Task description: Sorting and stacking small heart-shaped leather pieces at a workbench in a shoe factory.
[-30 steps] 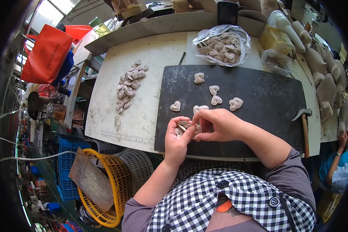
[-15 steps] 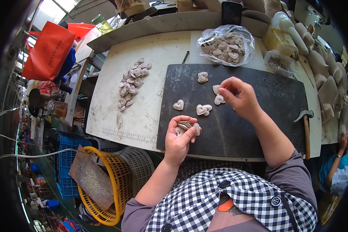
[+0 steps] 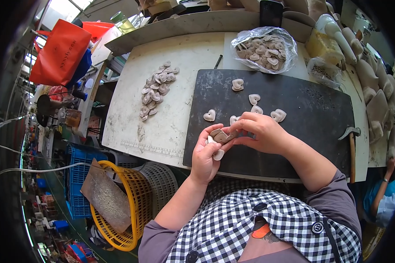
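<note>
Several beige, padded heart-shaped pieces [image 3: 221,136] are bunched in my left hand [image 3: 205,160], whose fingers and thumb curl round them. From the right, my right hand [image 3: 265,133] meets it, thumb and fingers closed at the edge of a heart piece in the bunch. Both hands are over the near part of a black mat [image 3: 303,131]. On the mat, loose hearts lie beyond them: one at the left [image 3: 209,115], one farther back [image 3: 237,84], two near the middle [image 3: 254,99] and an overlapping group at the right [image 3: 278,115]. Another is partly hidden behind my right fingers.
A long pile of hearts [image 3: 156,90] lies on the white board at left. Behind the mat sits a clear bag [image 3: 265,50] of more hearts. A hammer [image 3: 352,151] rests along the right edge. A yellow basket [image 3: 131,193] stands at lower left.
My right hand has come down and left from above the mat to the hearts in my left hand. Hearts it covered at the right now show. The view has shifted slightly.
</note>
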A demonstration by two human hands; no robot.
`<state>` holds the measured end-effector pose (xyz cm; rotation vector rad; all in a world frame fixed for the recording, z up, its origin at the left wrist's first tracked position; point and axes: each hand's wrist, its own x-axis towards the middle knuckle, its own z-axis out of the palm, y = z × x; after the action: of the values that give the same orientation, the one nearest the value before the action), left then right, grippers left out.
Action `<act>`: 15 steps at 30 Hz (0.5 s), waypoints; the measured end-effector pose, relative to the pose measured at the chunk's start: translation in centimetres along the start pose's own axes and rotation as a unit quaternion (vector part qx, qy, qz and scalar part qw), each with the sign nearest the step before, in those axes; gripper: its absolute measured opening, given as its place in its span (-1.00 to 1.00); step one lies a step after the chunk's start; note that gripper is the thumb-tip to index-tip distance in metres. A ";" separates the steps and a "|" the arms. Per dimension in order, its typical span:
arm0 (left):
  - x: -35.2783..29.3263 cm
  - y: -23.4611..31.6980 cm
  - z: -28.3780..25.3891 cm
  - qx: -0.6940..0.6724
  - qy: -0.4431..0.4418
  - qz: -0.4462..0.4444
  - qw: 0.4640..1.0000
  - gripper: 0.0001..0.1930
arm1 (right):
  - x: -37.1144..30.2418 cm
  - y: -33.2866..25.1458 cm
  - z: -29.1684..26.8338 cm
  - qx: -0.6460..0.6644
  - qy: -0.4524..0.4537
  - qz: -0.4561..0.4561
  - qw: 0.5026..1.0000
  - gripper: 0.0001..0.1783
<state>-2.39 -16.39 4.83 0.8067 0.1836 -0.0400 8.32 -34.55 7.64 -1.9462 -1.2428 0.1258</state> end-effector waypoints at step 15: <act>0.6 -1.1 0.9 0.560 -0.072 0.325 0.759 -0.46 | -0.9 1.0 0.5 -0.037 -0.050 0.070 0.996 -0.74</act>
<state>-1.78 -17.81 4.52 2.0362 -0.3325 0.4972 8.31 -35.10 6.36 -2.1132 -1.1898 0.2536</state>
